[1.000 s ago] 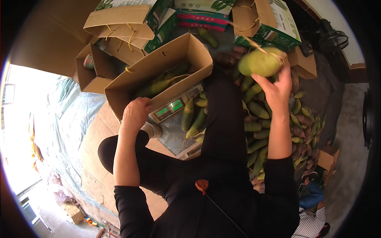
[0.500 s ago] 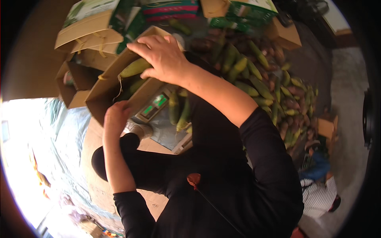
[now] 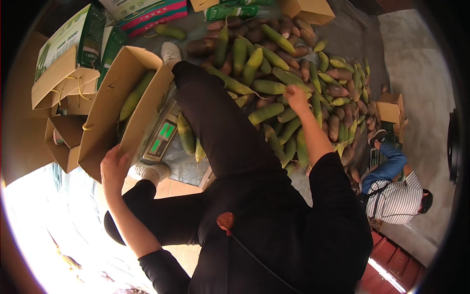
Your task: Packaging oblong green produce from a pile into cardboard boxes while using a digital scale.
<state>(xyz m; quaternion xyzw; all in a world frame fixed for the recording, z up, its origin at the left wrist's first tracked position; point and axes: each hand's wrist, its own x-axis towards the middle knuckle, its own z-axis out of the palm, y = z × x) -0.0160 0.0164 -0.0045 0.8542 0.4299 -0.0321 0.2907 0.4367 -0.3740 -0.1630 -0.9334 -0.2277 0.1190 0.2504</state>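
A long open cardboard box (image 3: 139, 105) stands at the left, tilted on a digital scale (image 3: 157, 156) with a lit green display. Inside it lies a green radish (image 3: 134, 98). My left hand (image 3: 114, 166) has its fingers closed over the box's near wall. Out over a large heap of green radishes (image 3: 267, 113), my right hand (image 3: 297, 100) has curled fingers beside the end of one radish. Whether it grips anything is hidden.
Purplish-brown roots (image 3: 338, 90) are mixed into the heap. Printed cartons (image 3: 73, 49) stand at the far left beside a small open box (image 3: 63, 139). Loose radishes (image 3: 186, 134) lie by my leg. At the right, a person in a striped shirt (image 3: 391, 201) sits near another scale.
My right hand has left the box and moved right to the heap. My left hand stays at the box's near wall. The view has shifted, showing more of the heap and the other person.
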